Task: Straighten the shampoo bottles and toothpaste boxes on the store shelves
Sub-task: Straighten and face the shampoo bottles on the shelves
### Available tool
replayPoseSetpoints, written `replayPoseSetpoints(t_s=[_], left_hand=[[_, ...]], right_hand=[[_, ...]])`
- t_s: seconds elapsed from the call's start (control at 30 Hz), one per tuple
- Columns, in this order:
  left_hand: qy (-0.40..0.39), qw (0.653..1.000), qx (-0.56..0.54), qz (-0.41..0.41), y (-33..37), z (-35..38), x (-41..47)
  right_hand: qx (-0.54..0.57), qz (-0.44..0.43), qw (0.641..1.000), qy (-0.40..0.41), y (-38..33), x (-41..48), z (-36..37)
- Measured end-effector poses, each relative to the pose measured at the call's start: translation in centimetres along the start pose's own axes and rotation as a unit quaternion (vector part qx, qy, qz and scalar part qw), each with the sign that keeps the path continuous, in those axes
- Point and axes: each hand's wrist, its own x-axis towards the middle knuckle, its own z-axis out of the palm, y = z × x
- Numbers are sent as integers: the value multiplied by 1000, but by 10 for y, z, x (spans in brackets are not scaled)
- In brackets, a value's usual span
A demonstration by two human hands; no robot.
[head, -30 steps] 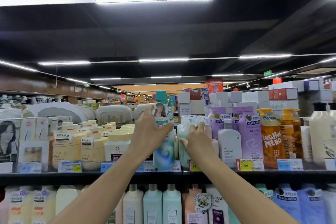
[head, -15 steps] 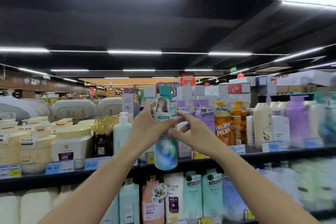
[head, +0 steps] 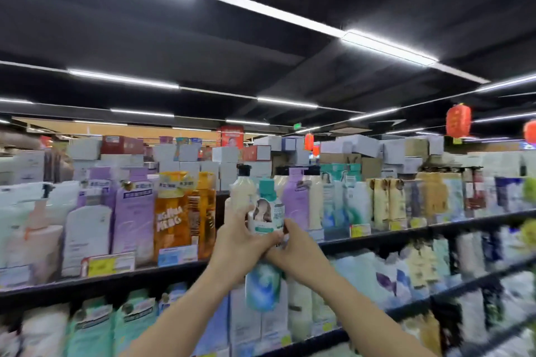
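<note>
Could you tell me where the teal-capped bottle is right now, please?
In the head view, the teal-capped bottle is centre frame, held off the shelf by the left hand and right hand, in front of the cream bottle.

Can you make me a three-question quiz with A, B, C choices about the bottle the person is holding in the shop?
1. Where is the teal-capped white and blue shampoo bottle?
A. On the floor
B. Held in front of the black store shelf
C. In a basket

2. What colour is its cap?
A. Teal
B. Red
C. Black

3. How is it held?
A. By the left hand and right hand together
B. One hand
C. Not held

Answers: 1 B, it is off the shelf, in front of it. 2 A, the top is teal. 3 A, both hands wrap its middle.
</note>
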Motion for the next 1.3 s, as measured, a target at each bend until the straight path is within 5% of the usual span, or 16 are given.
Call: replayPoseSetpoints(t_s=[0.37, 0.6, 0.9, 1.3], left_hand=[[-60, 992, -59, 90, 38, 173, 68], [-20, 962, 201, 181, -50, 244, 107], [67, 847, 467, 245, -110, 283, 97], [74, 841, 480, 238, -116, 288, 88]], right_hand=[[-69, 11, 984, 166, 123, 50, -155], [-70, -38, 972, 219, 171, 124, -202], [-92, -83, 981, 149, 206, 180, -181], [-181, -29, 982, 44, 236, 213, -161]])
